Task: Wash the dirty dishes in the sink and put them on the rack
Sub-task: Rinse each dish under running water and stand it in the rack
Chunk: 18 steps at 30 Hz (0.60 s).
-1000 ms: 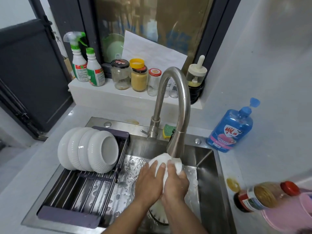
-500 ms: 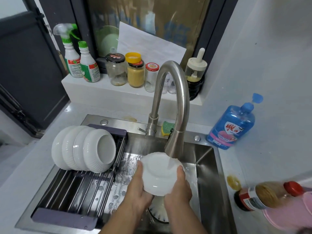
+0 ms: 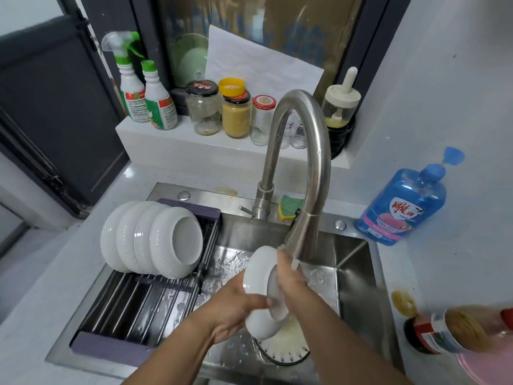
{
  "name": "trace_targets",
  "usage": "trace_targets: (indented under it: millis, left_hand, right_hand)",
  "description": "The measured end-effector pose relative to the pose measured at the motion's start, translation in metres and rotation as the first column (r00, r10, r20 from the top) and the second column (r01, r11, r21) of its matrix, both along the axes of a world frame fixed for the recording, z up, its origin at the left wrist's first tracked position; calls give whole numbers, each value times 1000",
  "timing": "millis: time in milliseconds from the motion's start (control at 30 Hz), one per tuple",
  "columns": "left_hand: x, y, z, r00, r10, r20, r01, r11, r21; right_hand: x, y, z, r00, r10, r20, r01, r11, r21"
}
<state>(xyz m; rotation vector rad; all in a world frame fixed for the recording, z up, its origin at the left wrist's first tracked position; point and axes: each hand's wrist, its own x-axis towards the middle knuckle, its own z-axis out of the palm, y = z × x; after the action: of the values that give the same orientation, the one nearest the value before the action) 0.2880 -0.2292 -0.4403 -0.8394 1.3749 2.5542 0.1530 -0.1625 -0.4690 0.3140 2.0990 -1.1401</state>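
A white bowl [image 3: 258, 276] is held on its side under the faucet spout [image 3: 302, 240], above the steel sink [image 3: 355, 287]. My left hand [image 3: 236, 309] grips its lower outer wall, thumb on the rim. My right hand [image 3: 291, 282] has its fingers inside the bowl, against the inner surface. Several clean white bowls [image 3: 155, 240] stand on edge at the back of the dark roll-up rack [image 3: 133, 307], which lies over the sink's left half.
A white strainer [image 3: 286, 348] sits in the drain below the bowl. A green-yellow sponge [image 3: 288, 207] lies behind the faucet. A blue soap bottle [image 3: 402, 207] stands right; a sauce bottle [image 3: 455, 332] lies at the front right. Jars and spray bottles line the sill.
The bowl has turned from facing me to standing on its side. My right hand went from its outer rim to inside it. The left hand slid to the bowl's lower wall.
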Motion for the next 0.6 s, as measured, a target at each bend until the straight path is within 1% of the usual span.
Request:
trace_targets:
  millis: [67,100,133,167,200,233,267,300,333,367,400,467,533,600]
  left_hand:
    - [-3,1,2,998,-62,28,65,993,-101]
    - [-5,2,3,995,-88,51,95,983,-156]
    - [-7,0,4,991,-110,78,124,971,-204]
    - [-8,-1,2,988,-118,104,140,959,-244]
    - [-10,-6,4,984,-130,121,159,946,-282]
    - [-9,-11,4,981,-152,117,181,936,-303]
    - [-9,-18,6,977,-187,104,210,930,-301]
    - [-8,-24,6,971,-220,89,236,930,-283]
    - [-7,-30,8,967,-243,76,254,935,-249]
    - [-6,-34,11,966,-251,56,257,944,-207]
    - [-6,-37,12,967,-250,38,253,953,-165]
    - [-10,-39,17,971,-237,3,235,962,-137]
    - [-13,-35,13,977,-212,-13,206,963,-176]
    - [-15,-27,3,996,-93,12,93,961,-260]
  right_hand:
    - [5,-7,10,980,186,-74,-190,981,-37]
    - [12,-9,17,950,291,-116,-297,954,-39]
    - [16,-10,21,917,360,-169,-373,927,-47]
    - [20,-9,28,886,412,-211,-426,905,-22]
    - [19,-10,30,883,416,-219,-434,900,-36]
    - [16,-9,39,894,405,-191,-420,906,-47]
    - [8,-5,39,929,345,-134,-358,929,-92]
    - [2,0,38,955,292,-59,-296,951,-83]
    - [-7,6,33,973,229,-27,-231,972,-47]
    - [-16,16,27,970,241,-11,-241,970,-13]
    - [-21,25,22,980,199,2,-199,978,-56]
    - [-30,41,8,998,14,60,-4,986,-164]
    - [-35,55,-12,984,-73,162,114,960,-255]
    - [-35,65,-11,959,-183,218,244,922,-299]
